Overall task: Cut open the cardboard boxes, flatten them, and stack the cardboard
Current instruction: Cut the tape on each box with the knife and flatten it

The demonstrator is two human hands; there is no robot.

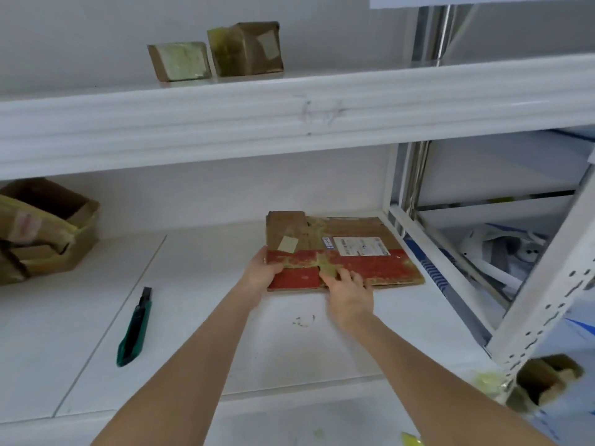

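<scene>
At 9 o'clock on the lower shelf point(225, 349), against the back wall, stand the opened boxes point(42, 230), flaps up and yellowish tape hanging loose. A green utility knife point(135, 326) lies at 8 o'clock from the hands, apart from both, its dark blade end pointing to 12 o'clock. At 11 o'clock, on the upper shelf point(225, 117), two sealed boxes point(222, 53) sit side by side, touching or nearly so.

The flattened cardboard point(354, 249) lies flat on the lower shelf at centre, directly at 12 o'clock from the forearms. Its long axis runs from 9 to 3 o'clock, the right end skewed slightly toward the viewer; a red band crosses its near half and a white label sits above that.

The left hand point(262, 268) grips the sheet's left edge, thumb on top of the red band. The right hand point(349, 291) rests at the near edge close to the midpoint, its fingers point(344, 276) extended and pressing down on the sheet; it grasps nothing. Both hands are in contact, so neither has a reach advantage; the right end of the sheet is unsupported by either hand.

Judgement: the sheet is being pressed flat or squared as the base of the stack.

At 4 o'clock, beyond the shelf upright point(547, 300), a small box point(544, 381) sits lower down, blurred.
</scene>
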